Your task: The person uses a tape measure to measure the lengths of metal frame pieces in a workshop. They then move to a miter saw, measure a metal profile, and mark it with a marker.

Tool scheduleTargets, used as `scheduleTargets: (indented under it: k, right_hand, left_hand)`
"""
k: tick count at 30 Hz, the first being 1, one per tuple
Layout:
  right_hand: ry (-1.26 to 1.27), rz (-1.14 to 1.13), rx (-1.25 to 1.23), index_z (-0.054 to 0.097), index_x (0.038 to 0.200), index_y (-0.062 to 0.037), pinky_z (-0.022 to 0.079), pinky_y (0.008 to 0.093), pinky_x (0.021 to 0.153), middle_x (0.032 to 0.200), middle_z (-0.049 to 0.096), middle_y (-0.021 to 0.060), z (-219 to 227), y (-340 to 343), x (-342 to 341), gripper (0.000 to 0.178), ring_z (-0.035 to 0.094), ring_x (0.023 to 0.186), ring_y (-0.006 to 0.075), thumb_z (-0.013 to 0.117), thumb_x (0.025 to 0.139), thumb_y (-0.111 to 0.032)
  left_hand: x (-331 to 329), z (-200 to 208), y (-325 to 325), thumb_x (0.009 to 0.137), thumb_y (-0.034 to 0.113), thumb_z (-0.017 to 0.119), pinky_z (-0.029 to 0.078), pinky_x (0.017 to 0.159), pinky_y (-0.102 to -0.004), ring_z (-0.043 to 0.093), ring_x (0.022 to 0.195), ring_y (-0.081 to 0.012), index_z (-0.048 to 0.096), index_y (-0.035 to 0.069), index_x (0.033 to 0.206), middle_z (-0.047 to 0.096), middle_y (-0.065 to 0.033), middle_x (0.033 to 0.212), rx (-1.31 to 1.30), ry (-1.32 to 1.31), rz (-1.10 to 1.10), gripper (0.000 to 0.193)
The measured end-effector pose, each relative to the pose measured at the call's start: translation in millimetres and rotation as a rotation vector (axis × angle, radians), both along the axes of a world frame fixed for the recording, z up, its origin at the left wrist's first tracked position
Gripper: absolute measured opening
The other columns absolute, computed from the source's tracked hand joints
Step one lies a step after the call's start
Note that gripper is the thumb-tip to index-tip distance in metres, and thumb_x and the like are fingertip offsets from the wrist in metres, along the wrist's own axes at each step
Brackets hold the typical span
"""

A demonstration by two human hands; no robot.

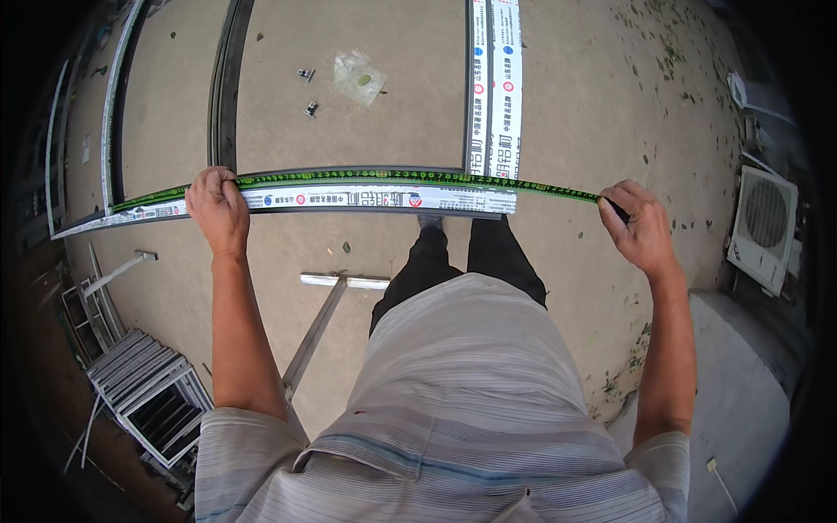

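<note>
A green tape measure blade [384,175] runs across the near bar [349,200] of a metal window frame, which is covered in white printed film. My left hand [215,209] is closed over the blade at the left part of the bar, beside a dark upright bar [224,96]. Beyond the frame's right end, my right hand [641,228] grips the other end of the tape measure; a dark bit shows at the fingers, and the palm hides the rest. Between that hand and the frame the blade spans the air. Its far left end lies near the frame's left corner.
Two film-wrapped bars [493,87] extend away at the right. Small metal fittings [311,109] and a clear plastic bag [358,78] lie on the ground inside the frame. A metal stand [323,322], stacked frames [161,405] and an air-conditioner unit [764,227] are around me.
</note>
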State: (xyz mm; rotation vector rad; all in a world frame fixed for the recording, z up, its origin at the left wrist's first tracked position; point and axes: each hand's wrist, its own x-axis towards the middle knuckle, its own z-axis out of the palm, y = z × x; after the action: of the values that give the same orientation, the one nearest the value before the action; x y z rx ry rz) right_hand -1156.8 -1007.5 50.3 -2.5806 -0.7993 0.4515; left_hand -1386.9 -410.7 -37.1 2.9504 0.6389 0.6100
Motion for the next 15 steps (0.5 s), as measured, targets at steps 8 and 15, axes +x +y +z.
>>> scheduleTargets:
  k: [8,15]
  right_hand:
    - [-0.012,0.026,0.005,0.079,0.102,-0.0003,0.055,0.0443,0.074,0.094,0.072,0.0135,-2.5,-1.5,4.2,0.017,0.068,0.083,0.0365,0.075,0.099,-0.016]
    - [-0.001,0.022,-0.007,0.079,0.102,0.0003,0.055,0.044,0.074,0.093,0.072,0.0139,-1.7,-0.3,4.6,0.017,0.068,0.083,0.0367,0.075,0.099,-0.016]
  left_hand:
    - [0.3,1.6,-1.2,0.1,0.006,0.062,0.044,0.107,-0.0458,0.068,0.112,-0.0292,0.068,0.012,0.094,0.076,-0.0038,0.111,0.017,0.007,0.007,0.01]
    - [1.0,1.8,-2.9,0.1,0.006,0.061,0.044,0.106,-0.0455,0.068,0.111,-0.0297,0.068,0.012,0.093,0.076,-0.0035,0.111,0.004,-0.011,0.0,0.011]
